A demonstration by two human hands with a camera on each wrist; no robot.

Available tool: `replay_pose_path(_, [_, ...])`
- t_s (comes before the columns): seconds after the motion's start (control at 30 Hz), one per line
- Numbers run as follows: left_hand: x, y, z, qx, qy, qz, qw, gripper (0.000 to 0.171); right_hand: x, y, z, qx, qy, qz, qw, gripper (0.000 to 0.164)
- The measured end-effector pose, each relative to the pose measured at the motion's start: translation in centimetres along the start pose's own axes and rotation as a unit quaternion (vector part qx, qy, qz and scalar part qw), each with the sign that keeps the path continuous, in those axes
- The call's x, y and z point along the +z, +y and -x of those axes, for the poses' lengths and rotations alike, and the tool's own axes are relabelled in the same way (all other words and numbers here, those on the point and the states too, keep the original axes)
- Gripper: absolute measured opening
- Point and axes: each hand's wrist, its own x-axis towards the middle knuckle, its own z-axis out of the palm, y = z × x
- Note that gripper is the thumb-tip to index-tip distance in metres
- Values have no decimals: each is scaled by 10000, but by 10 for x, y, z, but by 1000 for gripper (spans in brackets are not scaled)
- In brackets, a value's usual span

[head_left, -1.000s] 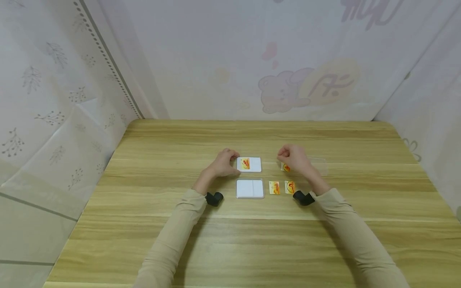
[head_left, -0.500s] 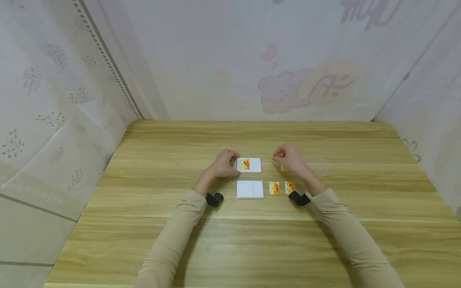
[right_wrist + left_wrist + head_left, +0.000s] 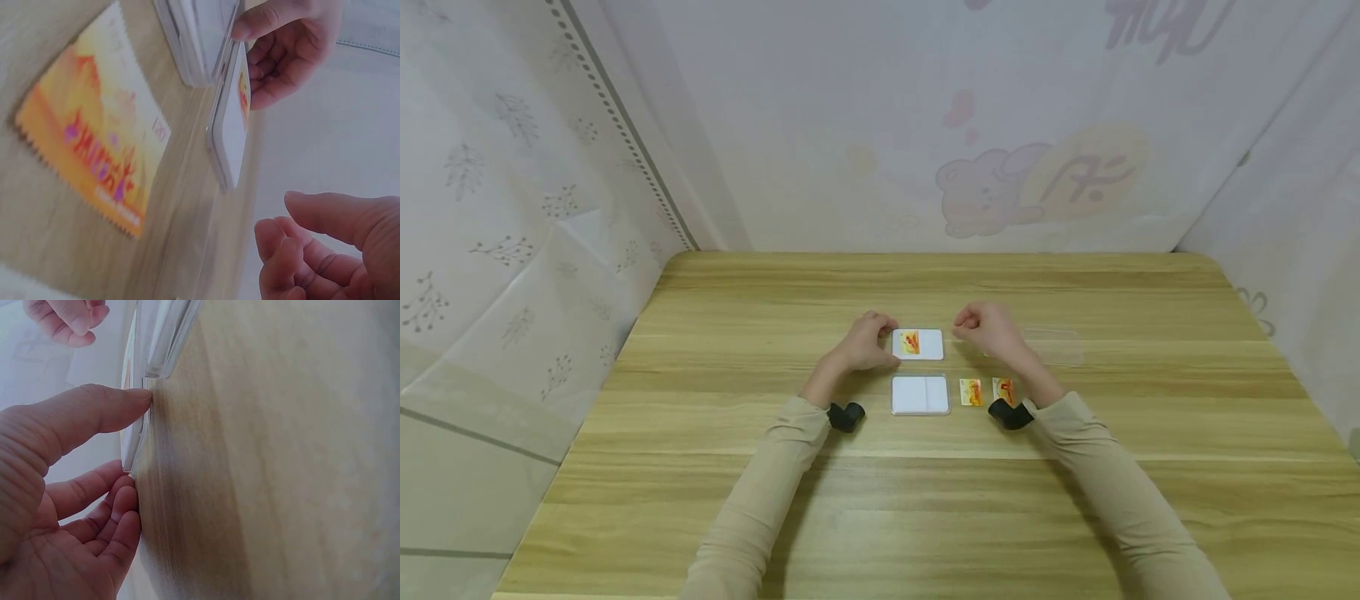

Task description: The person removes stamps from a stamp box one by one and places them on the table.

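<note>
Head view showed us the far case [image 3: 932,344] flat on the counter [image 3: 775,300], a printed stamp [image 3: 910,342] lying on its left part. We saw the left hand [image 3: 860,343] hold the left end of the far case, spread wide, thumb at the near edge and fingers at the far one, just as in the earlier frames. Over that second the right hand [image 3: 988,327] had moved leftward and was now just right of the far case, apart from it; its fingers were curled, with a narrow gap to the thumb, and we could make out nothing held. It now almost wholly hid a loose stamp [image 3: 987,356] right of the far case that we had seen before. Unmoved were the near case [image 3: 910,394], just on our side of the far case, and the clear lid [image 3: 1060,347], well to its right.
</note>
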Motion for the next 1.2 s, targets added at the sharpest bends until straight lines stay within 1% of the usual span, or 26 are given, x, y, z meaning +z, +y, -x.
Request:
replay_pose_path(0.2, [0,-1,0,27,0,-1,10000,55,5,-7,-2,-91,36,-27,9999,9])
replay_pose_path(0.53, [-1,0,0,0,-29,-42,10000,56,13,-13,-6,-136,-120,-288,9994,10])
replay_pose_path(0.87, [-1,-1,-1,2,-72,-27,10000,55,21,-19,-10,-33,-248,-269,9993,10])
replay_pose_path(1.2, [-2,0,-1,60,-62,0,10000,55,29,-25,-13,-205,-384,-160,9989,13])
